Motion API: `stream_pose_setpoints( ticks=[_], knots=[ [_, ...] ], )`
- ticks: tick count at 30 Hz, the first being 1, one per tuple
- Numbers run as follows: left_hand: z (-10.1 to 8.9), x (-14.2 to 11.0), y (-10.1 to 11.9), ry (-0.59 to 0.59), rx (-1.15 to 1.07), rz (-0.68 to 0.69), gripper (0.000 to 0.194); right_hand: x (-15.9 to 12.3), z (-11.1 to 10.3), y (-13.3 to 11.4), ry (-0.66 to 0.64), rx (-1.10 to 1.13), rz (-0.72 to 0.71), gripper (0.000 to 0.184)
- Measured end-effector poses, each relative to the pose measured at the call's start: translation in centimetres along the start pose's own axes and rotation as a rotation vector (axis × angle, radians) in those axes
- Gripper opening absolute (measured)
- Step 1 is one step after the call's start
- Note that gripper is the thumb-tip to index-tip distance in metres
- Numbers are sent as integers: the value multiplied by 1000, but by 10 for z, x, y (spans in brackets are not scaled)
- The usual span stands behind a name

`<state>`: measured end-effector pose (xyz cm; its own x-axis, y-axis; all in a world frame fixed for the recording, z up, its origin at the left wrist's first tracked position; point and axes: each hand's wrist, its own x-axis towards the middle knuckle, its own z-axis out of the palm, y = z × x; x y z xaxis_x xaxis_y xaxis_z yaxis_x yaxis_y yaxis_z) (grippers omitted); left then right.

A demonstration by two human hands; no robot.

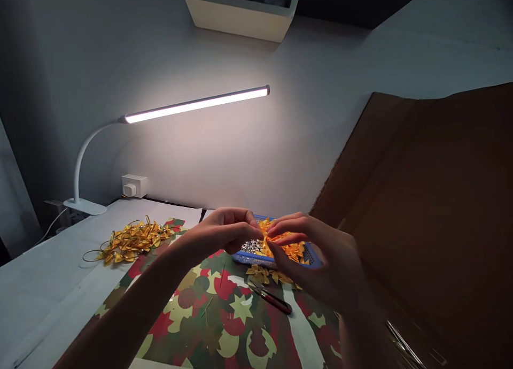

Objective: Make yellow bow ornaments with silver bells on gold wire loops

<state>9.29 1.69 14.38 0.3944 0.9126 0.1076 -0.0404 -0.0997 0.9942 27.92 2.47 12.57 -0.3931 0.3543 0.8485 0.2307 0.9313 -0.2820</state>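
Observation:
My left hand (230, 230) is closed in a pinch, thumb pressed against the bent fingers. Facing it, my right hand (320, 251) brings its thumb and fingertips close together at nearly the same spot. Whatever is between the fingertips is too small to make out against the yellow behind. Just beyond both hands stands a blue plastic basket (256, 261) with yellow ribbon pieces (298, 251) and silver beads (251, 246) in it. A few yellow ribbon bows (258, 274) lie in front of the basket, near a slim tool with a dark red handle (276, 301).
A heap of yellow ribbon bows with cords (136, 240) lies at the left on the white table (48, 283). A camouflage-like patterned sheet (208, 326) covers the middle. A lit lamp (196, 105) arches above; a large cardboard panel (433, 208) leans at the right.

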Motion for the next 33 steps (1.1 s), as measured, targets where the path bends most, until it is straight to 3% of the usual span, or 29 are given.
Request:
stream_pose_setpoints(
  ticks=[5,14,21,33],
  knots=[
    [6,-1,1,106,26,85,20,-3,1,0,115,-16,57,9],
    [8,-3,1,132,14,89,17,-2,-1,-2,81,76,113,13],
    [7,-9,0,162,176,213,18,1,-4,-4,-8,113,132,14],
    [16,-18,0,240,351,306,13,-1,-4,-4,26,33,68,9]
  ],
)
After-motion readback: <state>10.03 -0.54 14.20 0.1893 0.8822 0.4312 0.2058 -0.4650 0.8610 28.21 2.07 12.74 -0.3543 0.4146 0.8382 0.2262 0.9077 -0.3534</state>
